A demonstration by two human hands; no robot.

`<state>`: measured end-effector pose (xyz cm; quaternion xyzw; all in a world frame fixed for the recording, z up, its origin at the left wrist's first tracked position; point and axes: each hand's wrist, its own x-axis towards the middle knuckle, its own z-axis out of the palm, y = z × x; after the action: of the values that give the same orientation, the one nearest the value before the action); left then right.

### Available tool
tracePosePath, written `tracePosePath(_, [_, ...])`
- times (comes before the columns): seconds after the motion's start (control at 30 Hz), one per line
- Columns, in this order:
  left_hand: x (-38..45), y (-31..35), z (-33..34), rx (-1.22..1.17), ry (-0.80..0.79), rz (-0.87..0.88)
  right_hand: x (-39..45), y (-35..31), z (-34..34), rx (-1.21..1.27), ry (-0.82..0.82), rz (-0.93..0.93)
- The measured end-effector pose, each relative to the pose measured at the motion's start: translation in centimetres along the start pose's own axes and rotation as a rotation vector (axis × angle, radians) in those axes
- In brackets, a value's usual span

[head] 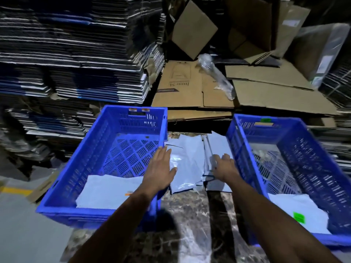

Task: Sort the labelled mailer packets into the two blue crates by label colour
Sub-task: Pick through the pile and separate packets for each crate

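**Between the crates, both hands go down on the unsorted pile**

Between the two blue crates, both hands are on the pile of grey mailer packets point(191, 160) lying on the dark marbled surface point(190, 224). Left hand point(161, 166) is flat, fingers straight and together, palm down on the near-left packets just beside the left crate's wall, pinching nothing. Right hand point(224, 166) has its fingers curled down over the right-hand stack of packets; it looks like a grasp forming on an edge, though whether a packet is actually caught I cannot tell.

Out to the sides: the left crate point(121, 118) carries orange tags on its far rim and already holds a packet with an orange label point(110, 192). The right crate point(247, 141) shows a green tag at its far rim and holds a packet with a green label point(298, 211). Behind, flattened cardboard point(190, 88) and stacked sheets.

So this is the pick step, with plenty left in the pile. No label shows on the packets under the hands, so the next move calls for peeling one free, likely turning it to read the colour, then sending orange left, green right.
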<state>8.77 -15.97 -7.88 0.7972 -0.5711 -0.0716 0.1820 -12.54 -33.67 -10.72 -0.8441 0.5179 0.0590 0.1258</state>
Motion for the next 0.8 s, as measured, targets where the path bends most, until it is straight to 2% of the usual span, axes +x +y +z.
tracePosePath(0.2, [-0.2, 0.3, -0.1, 0.054, 0.034, -0.004, 0.8, 0.4, 0.1, -0.062, -0.061, -0.06])
tracePosePath(0.37, [-0.3, 0.6, -0.4, 0.084, 0.023, -0.035, 1.1, 0.6, -0.7, -0.026, 0.006, -0.115])
tracePosePath(0.47, [-0.3, 0.9, -0.6, 0.102, 0.009, -0.044, 0.9, 0.9, -1.1, 0.045, 0.071, -0.062])
tracePosePath(0.57, [-0.4, 1.1, -0.7, 0.122, 0.0, -0.056, 0.2, 1.0, -1.5, 0.011, 0.109, 0.002])
tracePosePath(0.7, [-0.5, 1.3, -1.0, 0.148, -0.012, -0.055, -1.1, 0.8, -1.6, 0.245, 0.269, 0.079])
tracePosePath(0.8, [-0.9, 1.2, -0.9, 0.125, 0.003, -0.045, -3.1, 0.1, -2.4, 0.653, 0.398, 0.106])
